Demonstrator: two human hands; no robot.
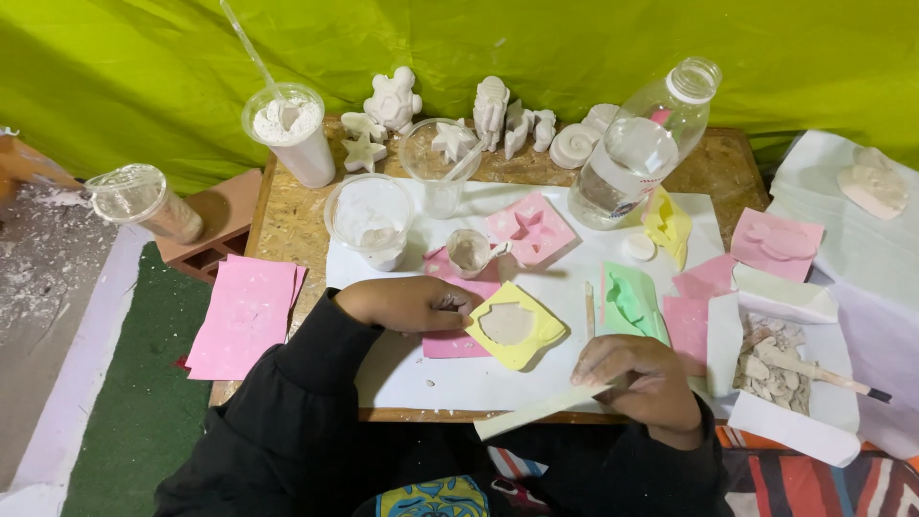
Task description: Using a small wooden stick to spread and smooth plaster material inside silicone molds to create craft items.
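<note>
My left hand rests on the white sheet, fingers touching the left edge of a yellow mould filled with pale plaster. A pink mould lies under the yellow one. My right hand grips a long flat cream strip that points toward the table's front edge. A thin wooden stick lies between the yellow mould and a green mould.
A clear plastic bottle, several plastic cups with white plaster, white plaster figures along the back, pink moulds and pink sheets. A tray of broken plaster bits with a brush sits right.
</note>
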